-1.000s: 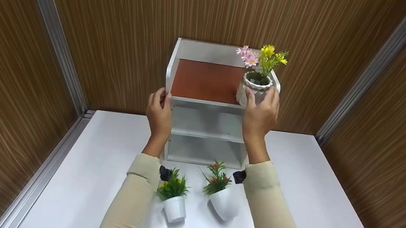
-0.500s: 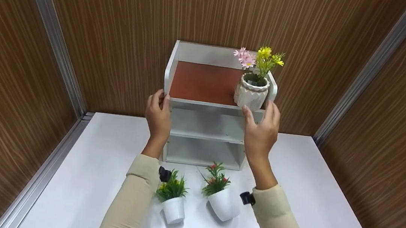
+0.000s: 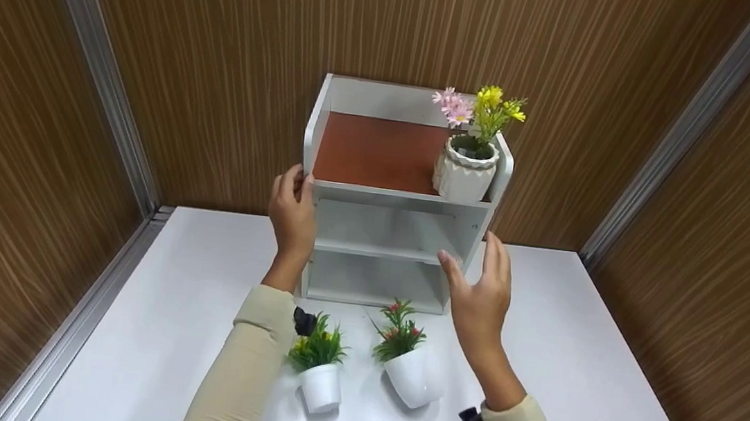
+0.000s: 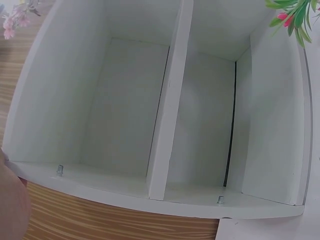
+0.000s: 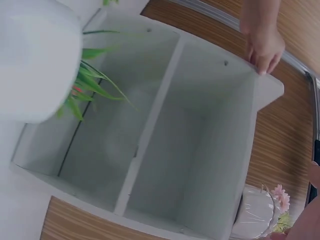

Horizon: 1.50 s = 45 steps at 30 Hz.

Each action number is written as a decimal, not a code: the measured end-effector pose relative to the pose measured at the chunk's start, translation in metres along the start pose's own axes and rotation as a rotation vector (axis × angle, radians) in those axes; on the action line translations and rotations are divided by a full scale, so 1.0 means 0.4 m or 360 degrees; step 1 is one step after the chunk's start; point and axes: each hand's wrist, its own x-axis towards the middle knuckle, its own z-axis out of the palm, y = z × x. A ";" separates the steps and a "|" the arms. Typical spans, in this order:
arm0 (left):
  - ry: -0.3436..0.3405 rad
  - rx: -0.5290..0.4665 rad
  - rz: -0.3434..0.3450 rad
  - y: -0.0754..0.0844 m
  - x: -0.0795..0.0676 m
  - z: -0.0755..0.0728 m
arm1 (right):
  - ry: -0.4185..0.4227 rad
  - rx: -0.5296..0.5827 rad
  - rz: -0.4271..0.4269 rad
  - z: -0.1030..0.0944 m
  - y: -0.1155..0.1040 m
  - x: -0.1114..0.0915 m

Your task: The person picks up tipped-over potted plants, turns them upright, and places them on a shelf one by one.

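A small white shelf unit (image 3: 384,191) with a reddish-brown top board stands against the back wall. My left hand (image 3: 292,219) holds the front left edge of its side panel, thumb in front; the other fingertips are partly hidden. On the right end of the top board stands a whitish textured flower pot (image 3: 465,178) with pink and yellow flowers, also seen in the right wrist view as a pot (image 5: 255,215) at the lower right. Below it, my right hand (image 3: 482,302) hovers before the unit's right side, thumb and fingers apart, holding nothing.
Two white pots lie tipped on the white table (image 3: 195,331) before the unit: a smaller pot (image 3: 321,390) with yellow-dotted grass and a larger pot (image 3: 413,380) with red flowers. Wood-grain panels (image 3: 236,70) enclose the table on the back and sides.
My right hand has let go of the flower pot and drawn down and back toward me. The flower pot stays on the top board. My left hand keeps its place at the unit's edge.
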 end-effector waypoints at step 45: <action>0.0005 -0.0031 -0.0010 -0.003 0.001 0.000 | -0.0824 -0.0352 0.0564 0.019 0.225 -0.358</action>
